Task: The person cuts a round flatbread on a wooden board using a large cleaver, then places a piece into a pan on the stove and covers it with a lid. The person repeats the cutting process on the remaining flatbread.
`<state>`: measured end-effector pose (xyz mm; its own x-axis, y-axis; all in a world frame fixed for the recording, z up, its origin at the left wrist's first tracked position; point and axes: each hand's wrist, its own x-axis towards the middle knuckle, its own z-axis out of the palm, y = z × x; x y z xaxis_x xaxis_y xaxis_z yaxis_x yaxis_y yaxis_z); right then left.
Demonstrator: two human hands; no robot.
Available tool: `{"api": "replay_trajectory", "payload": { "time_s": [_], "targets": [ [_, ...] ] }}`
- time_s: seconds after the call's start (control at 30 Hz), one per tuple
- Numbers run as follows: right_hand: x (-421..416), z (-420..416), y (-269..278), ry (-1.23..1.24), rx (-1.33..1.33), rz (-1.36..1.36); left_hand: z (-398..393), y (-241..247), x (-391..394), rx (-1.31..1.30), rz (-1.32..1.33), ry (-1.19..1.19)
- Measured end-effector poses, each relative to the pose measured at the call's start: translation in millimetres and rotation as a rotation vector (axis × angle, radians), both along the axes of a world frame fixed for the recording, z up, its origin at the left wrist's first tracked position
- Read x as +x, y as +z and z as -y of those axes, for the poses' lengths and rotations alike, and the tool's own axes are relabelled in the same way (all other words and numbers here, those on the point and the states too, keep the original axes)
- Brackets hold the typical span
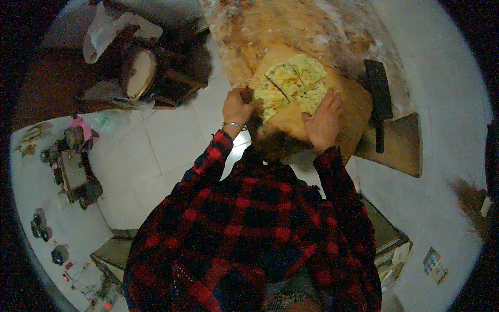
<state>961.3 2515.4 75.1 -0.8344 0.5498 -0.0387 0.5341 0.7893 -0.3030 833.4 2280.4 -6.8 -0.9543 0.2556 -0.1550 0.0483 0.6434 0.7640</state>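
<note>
A flat, pale yellow-green baked flatbread (286, 80), pizza-like and cut into several pieces, lies on a wooden board (280, 121) on a worn wooden table. My left hand (237, 109) is at the left edge of the board, with its fingertips near the lower left piece; whether it grips anything is unclear. My right hand (323, 117) rests at the lower right of the flatbread, its thumb and fingers apart and touching the right-hand piece. Dark shadow hides the board's near edge.
Right of the board lies a broad-bladed cleaver (378, 89), beside another wooden board (401, 144). The wooden table top (249, 23) bears white, flour-like patches. A dark cluttered shelf (183, 74) with a round object and a plastic bag (97, 43) stands at the upper left.
</note>
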Motion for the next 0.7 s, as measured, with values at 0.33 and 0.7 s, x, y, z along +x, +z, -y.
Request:
{"api": "replay_trajectory", "payload": {
  "time_s": [0.33,0.7],
  "targets": [
    [16,-12,-16,0.071,0.046,-0.063,-40,25,-3,-0.298,0.061,-0.074],
    [28,-8,43,0.051,0.068,-0.011,-26,77,8,0.660,0.536,0.028]
  ]
}}
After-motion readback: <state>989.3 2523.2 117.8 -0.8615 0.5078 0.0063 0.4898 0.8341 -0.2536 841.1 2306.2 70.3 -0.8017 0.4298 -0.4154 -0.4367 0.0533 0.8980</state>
